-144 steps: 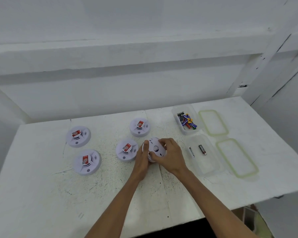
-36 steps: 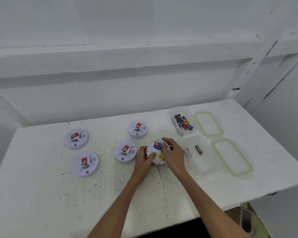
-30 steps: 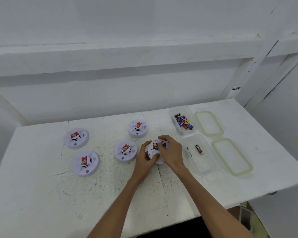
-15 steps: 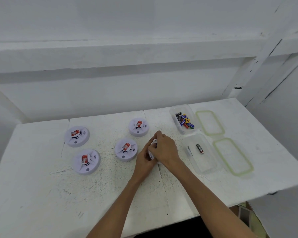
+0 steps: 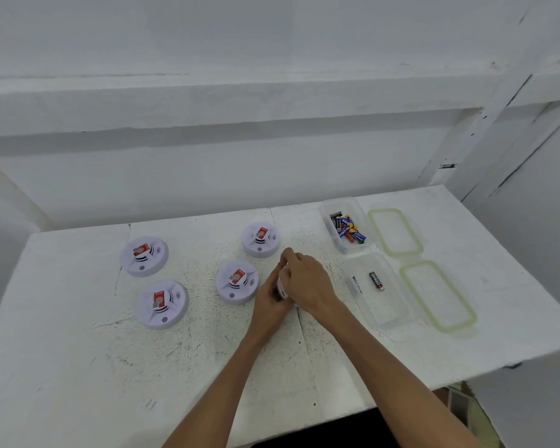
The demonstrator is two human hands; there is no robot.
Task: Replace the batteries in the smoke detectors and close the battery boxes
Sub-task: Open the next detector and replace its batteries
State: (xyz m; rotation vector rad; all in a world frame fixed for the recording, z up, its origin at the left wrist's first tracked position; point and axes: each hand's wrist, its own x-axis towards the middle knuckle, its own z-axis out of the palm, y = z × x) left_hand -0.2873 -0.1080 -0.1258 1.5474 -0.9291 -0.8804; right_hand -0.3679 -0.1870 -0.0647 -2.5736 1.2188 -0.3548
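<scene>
Both hands meet just right of the middle of the frame, on the white table (image 5: 78,367). The left hand (image 5: 267,303) curls round the smoke detector (image 5: 282,287) from below, and the right hand (image 5: 309,282) folds its fingers over the top. Only a thin white edge of the smoke detector shows between them, so I cannot tell how its battery side stands. Four more detectors (image 5: 144,256) (each with a red label on top) lie to the left. At the right, a clear box (image 5: 343,248) holds a heap of mixed batteries (image 5: 348,228). A nearer box (image 5: 385,313) holds one black battery (image 5: 376,281) and a pale strip too faint to name. Two green-rimmed lids (image 5: 437,295) lie beside the boxes.
</scene>
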